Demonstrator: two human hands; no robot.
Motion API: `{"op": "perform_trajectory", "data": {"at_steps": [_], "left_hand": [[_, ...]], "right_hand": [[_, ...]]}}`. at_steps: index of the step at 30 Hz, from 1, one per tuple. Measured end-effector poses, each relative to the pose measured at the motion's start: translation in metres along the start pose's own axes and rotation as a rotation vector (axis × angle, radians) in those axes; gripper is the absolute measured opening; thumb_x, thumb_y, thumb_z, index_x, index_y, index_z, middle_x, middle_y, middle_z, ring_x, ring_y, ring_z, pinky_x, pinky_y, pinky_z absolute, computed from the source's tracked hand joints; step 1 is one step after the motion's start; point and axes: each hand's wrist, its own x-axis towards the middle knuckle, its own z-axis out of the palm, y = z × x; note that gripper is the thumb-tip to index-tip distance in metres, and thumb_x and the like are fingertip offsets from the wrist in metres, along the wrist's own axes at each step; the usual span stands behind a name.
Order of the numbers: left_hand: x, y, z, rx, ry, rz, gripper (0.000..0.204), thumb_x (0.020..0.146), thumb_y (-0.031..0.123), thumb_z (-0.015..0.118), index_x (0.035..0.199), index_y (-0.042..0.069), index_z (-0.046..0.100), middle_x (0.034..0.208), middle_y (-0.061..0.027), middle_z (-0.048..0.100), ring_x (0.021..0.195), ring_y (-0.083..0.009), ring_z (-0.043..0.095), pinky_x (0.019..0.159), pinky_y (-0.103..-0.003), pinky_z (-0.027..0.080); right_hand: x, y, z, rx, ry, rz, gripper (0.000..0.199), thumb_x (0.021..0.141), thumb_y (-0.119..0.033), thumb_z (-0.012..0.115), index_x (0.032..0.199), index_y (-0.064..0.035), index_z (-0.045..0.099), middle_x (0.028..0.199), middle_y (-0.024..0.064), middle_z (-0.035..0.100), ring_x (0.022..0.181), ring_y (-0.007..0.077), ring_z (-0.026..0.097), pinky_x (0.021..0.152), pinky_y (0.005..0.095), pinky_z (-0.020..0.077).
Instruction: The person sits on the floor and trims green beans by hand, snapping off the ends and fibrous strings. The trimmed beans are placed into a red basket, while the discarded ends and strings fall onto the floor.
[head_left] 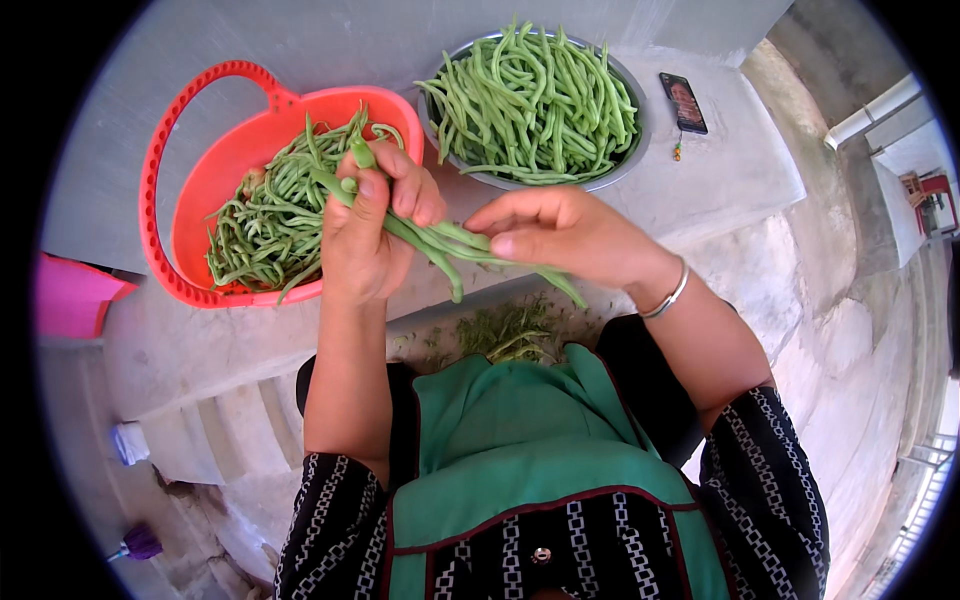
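Observation:
Several long green beans [433, 243] lie across my left hand [362, 232], whose fingers and thumb are closed around them. Their ends stick out past the thumb on one side and trail to the right on the other. My right hand [575, 238], a silver bangle on its wrist, pinches the beans' right part between thumb and fingers. Behind my left hand stands a red plastic basket [196, 200] holding thin, tangled beans [262, 222]. Beyond my right hand, a metal bowl [641, 105] is heaped with smoother green beans [540, 105].
A phone [684, 104] with a small charm lies right of the bowl on the concrete ledge [735, 170]. Green trimmings [512, 332] are scattered on the ground below the ledge, before my knees. A green apron [540, 420] covers my lap. Something pink [75, 298] stands at far left.

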Motion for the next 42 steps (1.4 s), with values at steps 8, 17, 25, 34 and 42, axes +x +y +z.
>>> {"op": "perform_trajectory", "data": {"at_steps": [8,17,25,34,42], "left_hand": [[-0.002,-0.006,0.003,-0.024,-0.028,-0.013,0.026,0.096,0.032,0.050,0.103,0.007,0.050,0.076,-0.0022,0.044,0.070,-0.0155,0.045,0.064,-0.029,0.039],[-0.002,-0.006,0.004,0.093,-0.041,-0.007,0.027,0.095,0.033,0.051,0.102,0.007,0.052,0.078,-0.0011,0.044,0.069,-0.0146,0.044,0.063,-0.029,0.038],[-0.004,-0.006,-0.006,-0.012,-0.004,-0.001,0.028,0.096,0.032,0.050,0.106,0.007,0.052,0.079,-0.0029,0.046,0.073,-0.0167,0.048,0.066,-0.030,0.042],[-0.002,-0.002,-0.013,-0.146,-0.038,0.011,0.029,0.096,0.034,0.048,0.111,0.009,0.052,0.082,-0.0018,0.047,0.076,-0.0164,0.045,0.068,-0.030,0.040],[-0.002,-0.019,0.011,0.255,0.138,-0.013,0.023,0.095,0.024,0.051,0.111,0.008,0.052,0.088,-0.0040,0.053,0.082,-0.0164,0.054,0.071,-0.030,0.043]], "right_hand": [[0.006,-0.004,0.016,-0.204,0.137,-0.182,0.020,0.080,-0.013,0.071,0.094,-0.0003,0.064,0.083,0.0037,0.065,0.078,0.0087,0.060,0.071,0.0246,0.0502],[0.008,0.000,0.019,-0.269,0.193,-0.131,0.014,0.083,-0.008,0.068,0.094,0.0001,0.064,0.084,0.0003,0.064,0.075,0.0062,0.058,0.069,0.0217,0.0488],[0.009,0.005,0.007,-0.275,0.252,-0.085,0.013,0.087,-0.013,0.064,0.091,-0.0002,0.065,0.079,-0.0004,0.063,0.074,0.0063,0.057,0.068,0.0222,0.0477],[0.008,0.007,0.004,-0.259,0.271,-0.236,0.019,0.085,-0.016,0.067,0.096,-0.0008,0.064,0.081,0.0031,0.065,0.073,0.0068,0.058,0.066,0.0224,0.0479],[0.014,0.013,0.019,-0.241,0.317,-0.157,0.018,0.082,-0.014,0.069,0.091,0.0016,0.065,0.080,0.0055,0.067,0.070,0.0090,0.061,0.064,0.0239,0.0497]]}}
